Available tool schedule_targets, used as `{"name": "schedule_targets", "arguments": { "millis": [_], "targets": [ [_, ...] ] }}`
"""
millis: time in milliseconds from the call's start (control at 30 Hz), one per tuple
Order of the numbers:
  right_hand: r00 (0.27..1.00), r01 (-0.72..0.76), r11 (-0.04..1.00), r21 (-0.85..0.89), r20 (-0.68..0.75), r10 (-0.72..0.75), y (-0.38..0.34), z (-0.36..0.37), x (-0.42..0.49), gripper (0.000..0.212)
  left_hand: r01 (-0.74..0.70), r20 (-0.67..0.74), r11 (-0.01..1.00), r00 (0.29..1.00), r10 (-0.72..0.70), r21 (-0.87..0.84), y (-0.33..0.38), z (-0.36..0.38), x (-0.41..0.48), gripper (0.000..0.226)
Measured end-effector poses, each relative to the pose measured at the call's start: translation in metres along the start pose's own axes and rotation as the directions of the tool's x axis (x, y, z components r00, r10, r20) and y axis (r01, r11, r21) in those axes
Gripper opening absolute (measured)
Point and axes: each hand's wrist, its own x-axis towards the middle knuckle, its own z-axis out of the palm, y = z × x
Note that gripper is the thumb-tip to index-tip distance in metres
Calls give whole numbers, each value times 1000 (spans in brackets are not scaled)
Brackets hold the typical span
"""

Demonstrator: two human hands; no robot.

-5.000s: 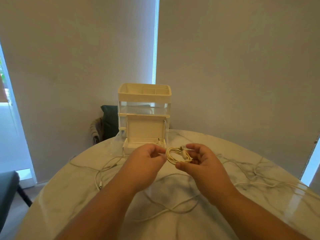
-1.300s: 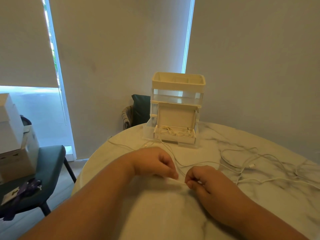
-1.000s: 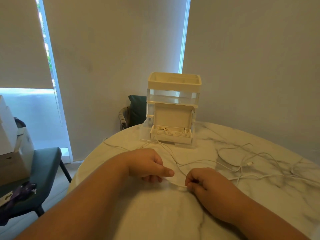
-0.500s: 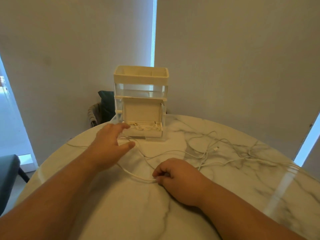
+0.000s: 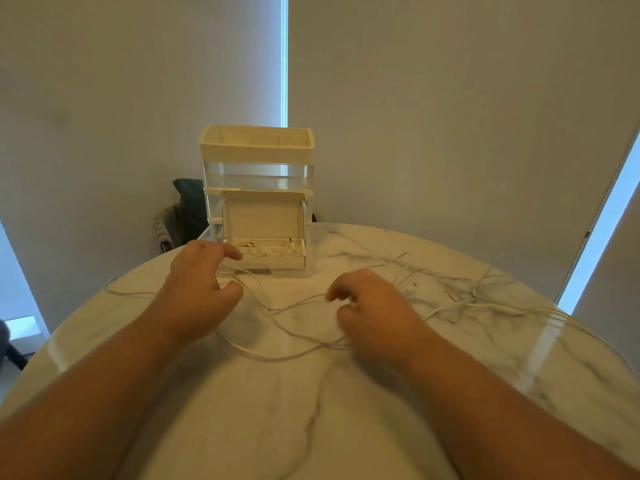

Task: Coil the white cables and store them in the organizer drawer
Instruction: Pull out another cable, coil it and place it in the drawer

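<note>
1. Head view, setting: a round marble counter fills the lower half. An organizer stands at its far edge, in front of pale blinds. A dark chair shows behind the counter, left of the organizer.
2. Head view, organizer: its top tray is cream and split into compartments, and the tiers below are clear. The bottom drawer is pulled out toward the camera. A white box sits in the drawer with its lid standing upright.
3. Head view, stored cable: a coiled cable lies inside the white box, in the drawer.
4. Head view, loose cables: white cables sprawl uncoiled over the counter, mostly on the right side. One strand loops across the middle between the two forearms. A small connector lies just beyond the right hand.
5. Head view, left hand: it hovers just in front of the drawer's left corner, palm down. Its grip is wide, with the fingers loosely bent and the thumb spread, and it holds nothing. A strand passes beside the thumb.
6. Head view, right hand: it is low over the counter at centre right with its fingers curled in. It is blurred and a strand runs under it. I cannot tell whether the grip has the cable pinched.
</note>
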Motion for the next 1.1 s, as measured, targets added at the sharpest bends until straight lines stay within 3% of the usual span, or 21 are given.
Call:
{"name": "schedule_targets", "arguments": {
  "millis": [67, 133, 200, 267, 300, 433, 500, 600, 800, 933, 1100],
  "targets": [
    [986, -164, 972, -166, -14, 164, 17, -26, 5, 27, -104, 80, 988, 990, 113, -112, 8, -6, -8, 26],
    [938, -264, 880, -394, 106, 329, 36, -39, 5, 29, -130, 340, 988, 928, 152, -84, 14, -9, -15, 17],
    [899, -280, 846, -454, 183, 397, 48, -38, 3, 29, -204, 574, 977, 807, 135, 57, 18, -4, -18, 40],
    [908, -274, 858, -434, 177, 379, 52, -34, 5, 13, -300, 659, 935, 744, 105, 189, 22, 9, -19, 66],
    [913, -263, 865, -426, 179, 366, 53, -32, 5, 5, -333, 667, 915, 738, 102, 229, 24, 15, -20, 69],
    [931, -236, 871, -430, 157, 330, 57, -31, 7, 20, -347, 634, 920, 756, 161, 180, 23, 30, -17, 41],
    [932, -191, 883, -429, 202, 300, 54, -31, 7, 22, -366, 584, 913, 787, 200, 180, 22, 33, -16, 19],
    [909, -97, 890, -445, 325, 261, 46, -35, 6, 22, -344, 471, 917, 855, 218, 201, 23, 34, -19, 6],
    [835, -54, 934, -354, 497, 237, 32, -55, -1, 5, -292, 422, 934, 887, 185, 204, 25, 32, -23, 23],
    [785, -168, 977, -133, 581, 214, 25, -61, -4, 16, -326, 470, 929, 857, 211, 177, 30, 28, -29, 16],
    [857, -174, 982, -67, 480, 185, 33, -62, -2, 49, -349, 487, 931, 836, 255, 111, 39, 4, -29, 16]
  ]
}}
